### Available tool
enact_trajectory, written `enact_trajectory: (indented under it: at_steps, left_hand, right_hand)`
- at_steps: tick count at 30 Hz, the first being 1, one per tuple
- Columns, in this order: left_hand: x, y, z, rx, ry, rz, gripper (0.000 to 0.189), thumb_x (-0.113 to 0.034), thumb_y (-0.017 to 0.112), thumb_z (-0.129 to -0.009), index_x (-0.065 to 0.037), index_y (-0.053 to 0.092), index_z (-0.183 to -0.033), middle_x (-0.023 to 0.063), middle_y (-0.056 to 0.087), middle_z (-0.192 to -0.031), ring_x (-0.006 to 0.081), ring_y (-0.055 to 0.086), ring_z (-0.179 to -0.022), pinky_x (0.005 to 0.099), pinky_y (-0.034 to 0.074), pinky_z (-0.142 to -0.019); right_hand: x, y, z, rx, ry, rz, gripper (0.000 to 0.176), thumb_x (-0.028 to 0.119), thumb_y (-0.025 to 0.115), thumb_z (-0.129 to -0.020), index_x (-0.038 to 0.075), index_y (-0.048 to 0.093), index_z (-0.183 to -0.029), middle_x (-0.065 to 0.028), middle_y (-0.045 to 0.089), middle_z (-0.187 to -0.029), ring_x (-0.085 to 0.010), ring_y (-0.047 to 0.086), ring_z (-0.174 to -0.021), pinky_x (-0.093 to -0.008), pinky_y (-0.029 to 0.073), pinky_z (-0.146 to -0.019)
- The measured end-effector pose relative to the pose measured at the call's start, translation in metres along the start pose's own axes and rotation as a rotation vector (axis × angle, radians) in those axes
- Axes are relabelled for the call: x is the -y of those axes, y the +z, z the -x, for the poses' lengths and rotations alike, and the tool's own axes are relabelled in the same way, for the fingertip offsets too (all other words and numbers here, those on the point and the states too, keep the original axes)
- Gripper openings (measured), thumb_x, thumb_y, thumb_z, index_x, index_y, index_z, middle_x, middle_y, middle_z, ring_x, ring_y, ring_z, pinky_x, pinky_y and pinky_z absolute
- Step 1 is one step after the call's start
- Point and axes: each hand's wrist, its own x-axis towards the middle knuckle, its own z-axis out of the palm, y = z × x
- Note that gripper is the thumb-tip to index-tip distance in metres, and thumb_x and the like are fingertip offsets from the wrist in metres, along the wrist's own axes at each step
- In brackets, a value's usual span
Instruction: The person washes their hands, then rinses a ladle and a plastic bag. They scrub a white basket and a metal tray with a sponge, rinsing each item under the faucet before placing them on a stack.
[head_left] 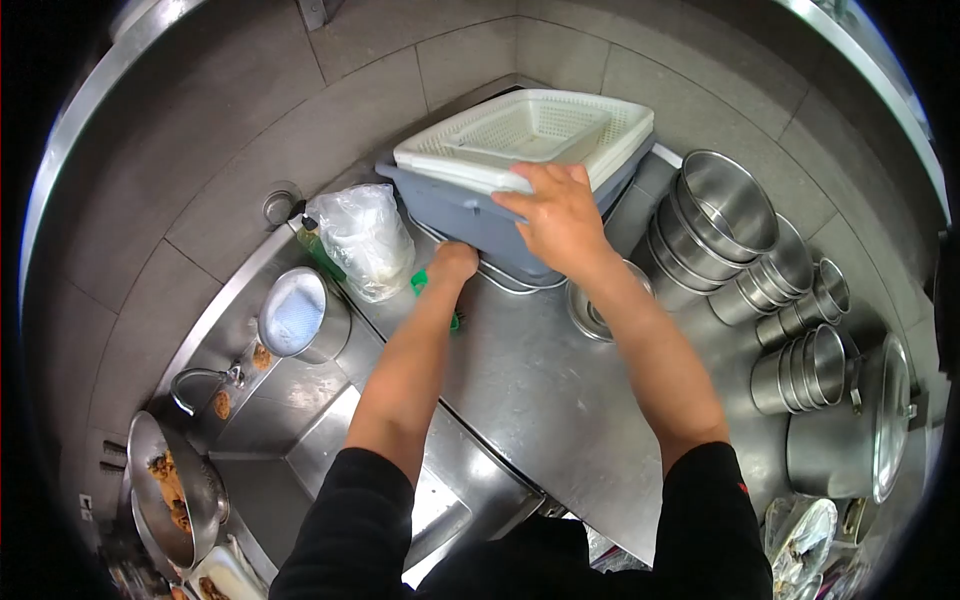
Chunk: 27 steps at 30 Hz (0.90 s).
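Note:
A white perforated basket rests on top of a grey plastic tub at the back of the steel counter. My right hand is on the front edge of the basket and tub, its fingers bent over the rim. Low at the tub's front left, my left hand reaches by the wire rack under the tub; its fingers are hidden. A green object shows beside my left wrist. Just right of the tub, partly behind my right forearm, sits a round steel bowl.
Stacked steel pots and a large lidded pot stand on the right. To the left are a clear plastic bag, a pot with a blue cloth, a sink with a faucet, and a bowl of food scraps.

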Motion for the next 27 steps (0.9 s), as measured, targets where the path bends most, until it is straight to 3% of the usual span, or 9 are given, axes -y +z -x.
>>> enact_trajectory:
  at_steps: [3, 7, 10, 13, 17, 20, 24, 25, 27]
  left_hand:
    - [-0.019, -0.036, 0.054, 0.014, -0.011, -0.106, 0.055, -0.036, 0.028, -0.102, -0.001, 0.064, -0.123, 0.0213, 0.055, -0.136, 0.0384, 0.053, -0.125, 0.0433, 0.042, -0.106]
    - [0.011, -0.026, 0.04, 0.0, 0.135, -0.088, 0.062, -0.042, 0.025, -0.103, 0.002, 0.067, -0.112, 0.0267, 0.06, -0.123, 0.043, 0.056, -0.117, 0.0484, 0.04, -0.105]
    - [0.006, -0.039, 0.08, -0.041, 0.164, -0.087, 0.057, -0.041, 0.03, -0.103, 0.001, 0.068, -0.11, 0.0259, 0.064, -0.116, 0.0437, 0.058, -0.111, 0.0508, 0.043, -0.099]
    - [0.003, -0.025, 0.123, -0.423, 0.25, 0.108, 0.037, -0.032, 0.047, -0.1, -0.001, 0.068, -0.1, 0.0235, 0.067, -0.099, 0.0435, 0.063, -0.092, 0.0517, 0.049, -0.082]
    - [0.005, 0.0, 0.211, -0.399, 0.376, 0.324, 0.028, -0.028, 0.056, -0.097, -0.002, 0.068, -0.095, 0.0217, 0.067, -0.089, 0.0442, 0.063, -0.083, 0.0466, 0.051, -0.073]
    - [0.023, 0.014, 0.268, -0.316, 0.288, 0.369, 0.028, -0.033, 0.058, -0.096, -0.008, 0.069, -0.094, 0.0184, 0.068, -0.081, 0.042, 0.065, -0.074, 0.0489, 0.05, -0.065]
    - [0.08, 0.032, 0.335, -0.328, 0.109, 0.599, 0.023, -0.031, 0.065, -0.093, -0.008, 0.069, -0.095, 0.0145, 0.069, -0.075, 0.0314, 0.068, -0.067, 0.0398, 0.051, -0.062]
    - [0.1, 0.033, 0.352, -0.359, 0.038, 0.608, 0.022, -0.03, 0.067, -0.092, -0.008, 0.07, -0.095, 0.0133, 0.069, -0.075, 0.0268, 0.068, -0.066, 0.037, 0.052, -0.062]
    - [0.169, 0.058, 0.369, -0.541, -0.009, 0.738, 0.025, -0.03, 0.067, -0.093, -0.005, 0.069, -0.093, 0.0124, 0.067, -0.07, 0.0174, 0.062, -0.064, 0.0331, 0.05, -0.063]
  right_hand:
    - [0.001, 0.011, 0.009, 0.006, 0.0, -0.039, 0.032, 0.011, 0.075, -0.066, 0.019, 0.078, -0.097, -0.0097, 0.063, -0.121, -0.0241, 0.057, -0.102, -0.0387, 0.037, -0.094]
    - [0.006, 0.03, 0.014, -0.027, 0.001, -0.055, 0.035, 0.01, 0.075, -0.066, 0.019, 0.077, -0.099, -0.0093, 0.062, -0.122, -0.0242, 0.056, -0.103, -0.0395, 0.037, -0.096]
    - [0.011, 0.033, 0.025, 0.013, 0.033, -0.063, 0.037, 0.01, 0.076, -0.066, 0.02, 0.076, -0.101, -0.0087, 0.06, -0.124, -0.0239, 0.056, -0.104, -0.0404, 0.037, -0.096]
    - [0.012, 0.045, 0.044, 0.071, 0.043, -0.043, 0.047, 0.011, 0.079, -0.063, 0.022, 0.074, -0.108, -0.0061, 0.056, -0.129, -0.023, 0.055, -0.108, -0.0416, 0.036, -0.098]
    - [0.02, 0.066, 0.055, 0.033, 0.076, -0.014, 0.046, 0.009, 0.077, -0.064, 0.022, 0.073, -0.109, -0.0068, 0.056, -0.13, -0.0225, 0.054, -0.109, -0.0422, 0.037, -0.097]
    - [0.027, 0.079, 0.044, 0.021, 0.066, 0.002, 0.046, 0.008, 0.075, -0.065, 0.021, 0.073, -0.109, -0.0077, 0.055, -0.131, -0.0229, 0.054, -0.111, -0.0435, 0.037, -0.097]
    - [0.032, 0.078, 0.036, 0.114, 0.077, 0.04, 0.048, 0.015, 0.079, -0.064, 0.02, 0.07, -0.111, -0.0106, 0.053, -0.132, -0.0256, 0.053, -0.114, -0.0467, 0.035, -0.103]
    - [0.035, 0.073, 0.035, 0.208, 0.105, 0.073, 0.055, 0.019, 0.08, -0.067, 0.017, 0.066, -0.12, -0.0122, 0.05, -0.137, -0.0288, 0.049, -0.124, -0.0493, 0.031, -0.11]
    - [0.056, 0.063, 0.026, 0.145, 0.137, 0.019, 0.056, 0.02, 0.078, -0.07, 0.015, 0.063, -0.124, -0.0128, 0.048, -0.139, -0.0297, 0.046, -0.128, -0.0514, 0.029, -0.111]
